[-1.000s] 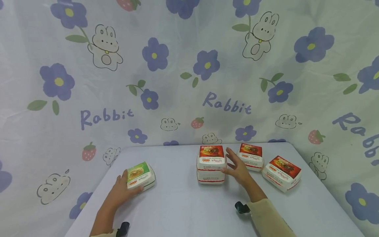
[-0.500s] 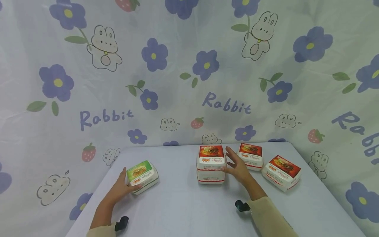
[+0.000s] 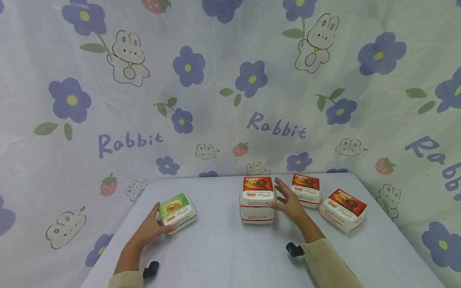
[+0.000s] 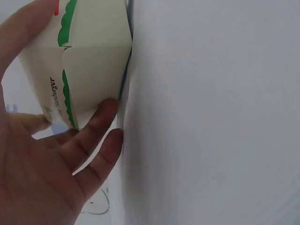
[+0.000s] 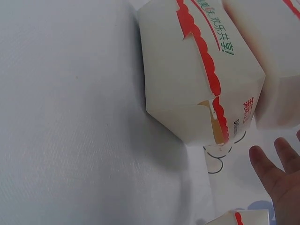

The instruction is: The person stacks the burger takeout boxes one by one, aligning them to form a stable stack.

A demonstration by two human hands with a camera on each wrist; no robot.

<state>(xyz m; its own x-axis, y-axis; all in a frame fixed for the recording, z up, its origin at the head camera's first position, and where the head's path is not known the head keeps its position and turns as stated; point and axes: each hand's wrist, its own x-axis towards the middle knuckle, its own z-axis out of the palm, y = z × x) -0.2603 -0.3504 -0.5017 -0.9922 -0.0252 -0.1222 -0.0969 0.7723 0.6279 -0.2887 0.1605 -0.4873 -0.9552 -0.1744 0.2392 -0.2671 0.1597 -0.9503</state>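
My left hand [image 3: 148,229] holds a green-topped hamburger box [image 3: 179,213] at the table's left. In the left wrist view, the thumb and fingers lie on opposite sides of this box [image 4: 93,65], close above the table. Two red-topped hamburger boxes stand stacked mid-table, the upper box [image 3: 257,195] on the lower box [image 3: 257,216]. At the stack's right side is my right hand [image 3: 292,208], fingers spread. Its thumb tip overlaps the upper box in the head view; touch is hard to tell. The right wrist view shows its fingers [image 5: 263,166] extended beside the boxes.
Two more red-topped boxes lie right of my right hand: one box [image 3: 305,192] at the back, another box [image 3: 343,212] nearer and turned. The white table [image 3: 223,256] ends at a printed cloth backdrop [image 3: 216,92] behind.
My left hand has shifted the green-topped box slightly to the right, turning it a little. The right hand and the stack have stayed in place.
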